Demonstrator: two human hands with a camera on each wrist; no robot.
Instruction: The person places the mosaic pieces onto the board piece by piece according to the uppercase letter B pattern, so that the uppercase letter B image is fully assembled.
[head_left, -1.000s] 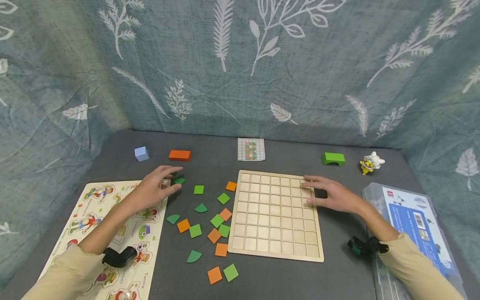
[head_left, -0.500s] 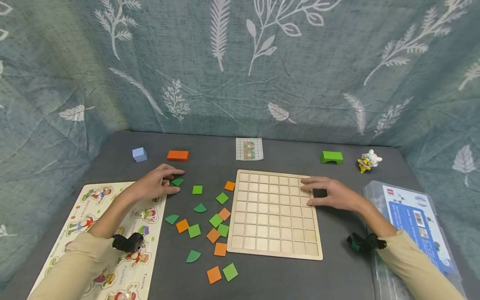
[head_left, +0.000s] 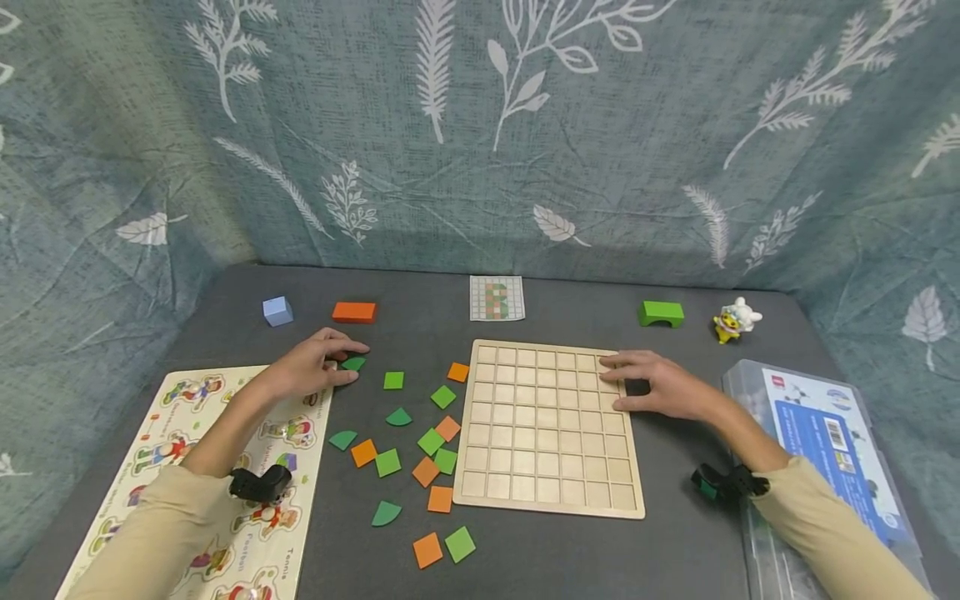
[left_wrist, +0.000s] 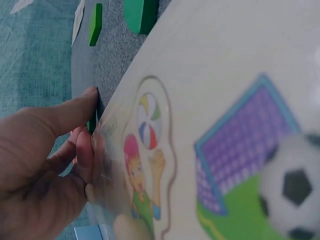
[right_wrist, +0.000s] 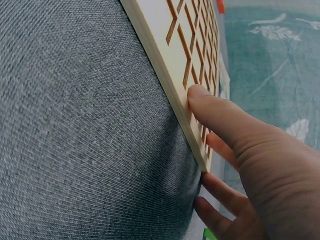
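Note:
My left hand [head_left: 309, 364] reaches over the far right corner of a picture puzzle board [head_left: 307, 467]. Its thumb and index finger stand apart on either side of a dark green quarter-circle tile [head_left: 353, 364], which lies on the table. In the left wrist view that tile shows only as a sliver behind the thumb [left_wrist: 75, 112]. My right hand [head_left: 660, 385] rests at the right edge of a wooden grid board [head_left: 547, 429]. The right thumb [right_wrist: 215, 110] touches the board's top face, with other fingers at its corner. The grid's squares hold no tiles.
Several loose tiles, such as a green square [head_left: 393, 380] and an orange square [head_left: 427, 550], lie between the boards. Behind stand a blue block [head_left: 277, 312], a red block [head_left: 354, 312], a pattern card [head_left: 497, 298], a green arch [head_left: 661, 314] and a figurine [head_left: 736, 320]. A plastic case [head_left: 832, 450] is at right.
My left hand has moved slightly, its thumb and index finger coming closer around the quarter-circle tile. The right hand stays at the grid board's edge. The head view has shifted a little.

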